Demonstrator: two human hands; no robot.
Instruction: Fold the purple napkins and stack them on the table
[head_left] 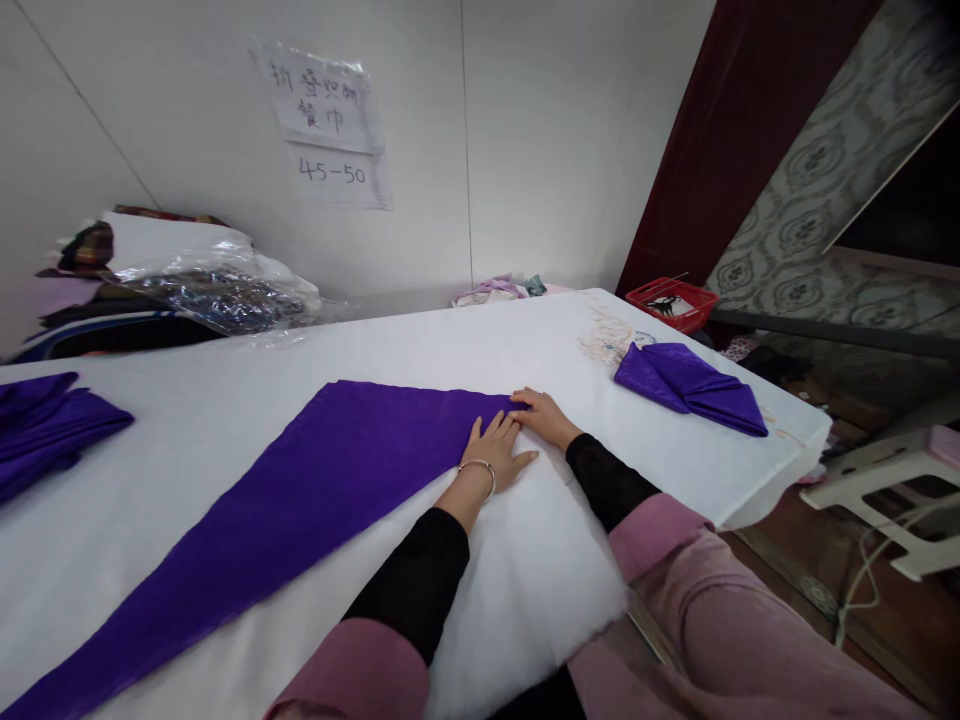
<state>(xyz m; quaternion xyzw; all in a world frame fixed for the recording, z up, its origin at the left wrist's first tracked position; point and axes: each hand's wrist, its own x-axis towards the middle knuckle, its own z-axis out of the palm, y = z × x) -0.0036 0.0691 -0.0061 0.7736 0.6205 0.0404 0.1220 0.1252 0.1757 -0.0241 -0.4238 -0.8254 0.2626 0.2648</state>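
Note:
A large purple cloth (300, 480) lies flat on the white-covered table (187, 430), folded into a long triangle with one corner pointing right. My left hand (496, 450) rests flat on that right corner, fingers stretched out, a bracelet on the wrist. My right hand (546, 415) lies just beside it at the cloth's tip, fingers bent over the corner and touching the fabric. A folded purple napkin (686, 385) sits to the right of both hands.
A pile of purple cloths (45, 425) lies at the table's left edge. Bagged fabric (202, 280) is stacked against the wall under a paper sign (326, 120). A red basket (673, 303) and a white stool (892, 490) stand to the right.

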